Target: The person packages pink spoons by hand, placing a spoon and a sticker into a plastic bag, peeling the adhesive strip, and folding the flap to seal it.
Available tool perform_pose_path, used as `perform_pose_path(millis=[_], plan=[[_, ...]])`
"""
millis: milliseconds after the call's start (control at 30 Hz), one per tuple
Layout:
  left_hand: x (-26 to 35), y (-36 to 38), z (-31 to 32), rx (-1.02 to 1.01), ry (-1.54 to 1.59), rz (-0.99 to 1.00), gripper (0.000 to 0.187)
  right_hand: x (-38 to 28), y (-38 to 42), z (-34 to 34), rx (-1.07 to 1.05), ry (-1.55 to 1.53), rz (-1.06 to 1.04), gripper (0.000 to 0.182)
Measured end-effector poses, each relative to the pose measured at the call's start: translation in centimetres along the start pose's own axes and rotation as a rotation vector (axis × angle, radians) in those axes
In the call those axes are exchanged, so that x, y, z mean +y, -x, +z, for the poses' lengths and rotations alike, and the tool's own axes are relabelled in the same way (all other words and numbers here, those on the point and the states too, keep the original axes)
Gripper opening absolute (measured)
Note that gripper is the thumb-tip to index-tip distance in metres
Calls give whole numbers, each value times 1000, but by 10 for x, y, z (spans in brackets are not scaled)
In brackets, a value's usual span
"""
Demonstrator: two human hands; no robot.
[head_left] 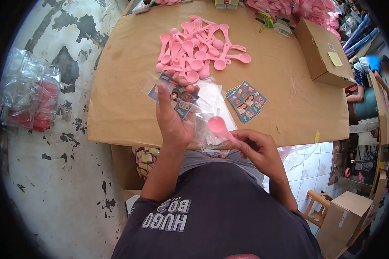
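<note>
My left hand (177, 108) is closed around a printed card (173, 96) in blue and pink, which seems to be inside a clear plastic bag. Between the thumb and fingers of my right hand (256, 149) is the handle of a pink measuring spoon (218, 126), its bowl pointing up and left towards the bag. A stack of clear plastic bags (214, 97) lies on the table below my hands. Several more printed cards (247, 101) are piled to its right. Beyond them spreads a heap of pink measuring spoons (196, 49).
Brown paper covers the table (125, 86). An open cardboard box (324, 54) stands at the right edge, and pink items in plastic (298, 11) lie at the back. Plastic-wrapped packs (32, 93) are at far left. Another person (367, 71) sits at far right.
</note>
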State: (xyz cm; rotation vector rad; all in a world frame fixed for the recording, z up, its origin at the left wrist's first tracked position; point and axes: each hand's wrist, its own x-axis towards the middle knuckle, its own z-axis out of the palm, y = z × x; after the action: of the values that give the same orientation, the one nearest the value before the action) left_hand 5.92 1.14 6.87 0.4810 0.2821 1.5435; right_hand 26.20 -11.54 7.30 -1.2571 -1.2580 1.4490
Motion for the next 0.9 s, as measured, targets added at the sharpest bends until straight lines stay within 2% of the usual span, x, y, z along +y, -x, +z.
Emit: perform_pose_path(millis=[33,233,333,400,433,500,633,700,833,900], plan=[[-4,3,-2,-17,-13,-5,51,-2,-2,1,1,-3,4,29],[-19,12,2,-118,-87,-26,56,-4,-10,6,-14,-99,39,31],[-22,15,3,-143,-118,-54,55,-1,-8,5,-27,-126,-15,31],[-20,15,-2,-155,-159,-55,56,1,-10,8,20,-165,-158,33],[-21,17,-1,-150,-156,-51,56,1,-12,8,14,-161,-154,33],[-23,21,-1,-93,-77,-126,56,2,-14,10,24,-340,-94,32],[-32,31,1,-95,40,-218,55,3,-21,27,66,-364,-127,28],[-33,36,6,-118,53,-287,56,9,-25,36,172,-239,-214,25],[-33,37,3,-80,151,-325,51,-4,-20,38,159,-374,-146,25],[-29,32,-4,6,153,-312,44,-8,-15,33,64,-343,-65,29]])
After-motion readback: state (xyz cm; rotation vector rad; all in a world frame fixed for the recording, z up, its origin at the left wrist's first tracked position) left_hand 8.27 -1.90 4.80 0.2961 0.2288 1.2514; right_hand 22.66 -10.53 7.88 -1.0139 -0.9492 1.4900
